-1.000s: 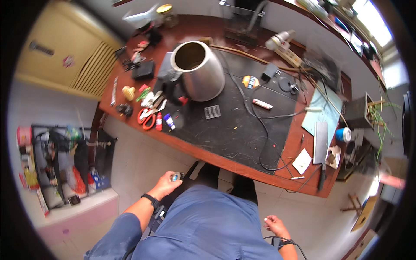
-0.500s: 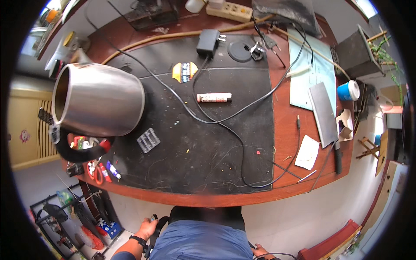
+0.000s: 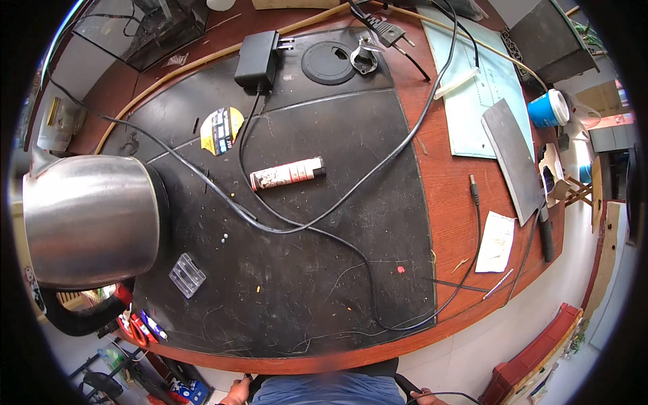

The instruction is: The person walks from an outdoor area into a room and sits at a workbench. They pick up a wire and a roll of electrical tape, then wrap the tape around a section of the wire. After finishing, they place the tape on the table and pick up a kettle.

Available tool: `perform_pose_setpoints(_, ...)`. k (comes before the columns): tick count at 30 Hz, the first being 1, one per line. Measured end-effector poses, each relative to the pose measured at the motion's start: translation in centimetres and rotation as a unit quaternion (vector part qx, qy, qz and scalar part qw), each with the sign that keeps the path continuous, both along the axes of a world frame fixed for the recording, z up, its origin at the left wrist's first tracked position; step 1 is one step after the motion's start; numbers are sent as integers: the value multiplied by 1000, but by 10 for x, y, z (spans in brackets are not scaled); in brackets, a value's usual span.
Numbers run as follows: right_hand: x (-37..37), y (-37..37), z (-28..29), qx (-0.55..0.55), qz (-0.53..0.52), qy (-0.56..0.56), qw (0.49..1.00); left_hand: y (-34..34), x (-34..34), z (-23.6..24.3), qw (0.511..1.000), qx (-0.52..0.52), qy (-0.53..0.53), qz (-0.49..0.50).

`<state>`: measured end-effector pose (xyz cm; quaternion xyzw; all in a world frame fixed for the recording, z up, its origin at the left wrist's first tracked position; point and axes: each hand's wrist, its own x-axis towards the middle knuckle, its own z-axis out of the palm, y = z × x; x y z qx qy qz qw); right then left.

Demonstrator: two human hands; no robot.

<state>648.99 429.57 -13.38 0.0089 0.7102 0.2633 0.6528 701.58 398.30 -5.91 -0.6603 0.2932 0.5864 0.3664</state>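
Observation:
My left hand (image 3: 237, 393) is at the lower edge, below the desk's front rim (image 3: 337, 363), closed on a small dark object. My right hand (image 3: 425, 397) shows partly at the lower edge, fingers curled near a thin cable; its contents are unclear. Above them on a black mat (image 3: 324, 283) lie a red-and-white cylinder (image 3: 287, 174), a clear plastic case (image 3: 187, 275), a black power adapter (image 3: 255, 61) and crossing cables. A steel kettle (image 3: 91, 216) with a black handle stands at the left, with red scissors (image 3: 131, 325) and small tubes beside it.
At the right lie a cleaver (image 3: 509, 162) with a black handle, a pale blue board (image 3: 472, 61), a white paper (image 3: 494, 243) and a blue cup (image 3: 547, 108). A glass container (image 3: 135, 30) stands at the back left. A red wooden piece (image 3: 526, 351) is at lower right.
The view has tilted and moved nearer the desk, so the desktop fills more of it. My forearms have slid mostly out of view at the lower edge.

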Motion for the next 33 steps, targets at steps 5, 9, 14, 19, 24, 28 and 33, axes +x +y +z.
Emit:
perform_pose_setpoints(5, -6, -16, 13, 12, 2, 20, 1000, -1, 16, -3, 997, -38, -9, 59)
perform_pose_setpoints(9, -8, -64, 27, -71, 5, 48, 996, -7, 31, -8, 995, -57, -7, 76)
perform_pose_setpoints(14, -19, -143, 43, -130, 34, -14, 991, -16, 50, -16, 992, -77, -12, 99)
perform_pose_setpoints(19, -27, -176, 42, -163, 56, -8, 985, -18, 67, -29, 990, -88, -14, 113)
perform_pose_setpoints(24, -36, -181, 36, -217, 119, -86, 965, -19, 92, -46, 988, -110, 7, 110)
perform_pose_setpoints(28, -58, -156, 1, -207, 152, -145, 955, -4, 72, -52, 965, -174, -105, 166)
perform_pose_setpoints(33, -69, -179, -16, -204, 223, -209, 930, 36, 82, -85, 906, -274, -219, 236)
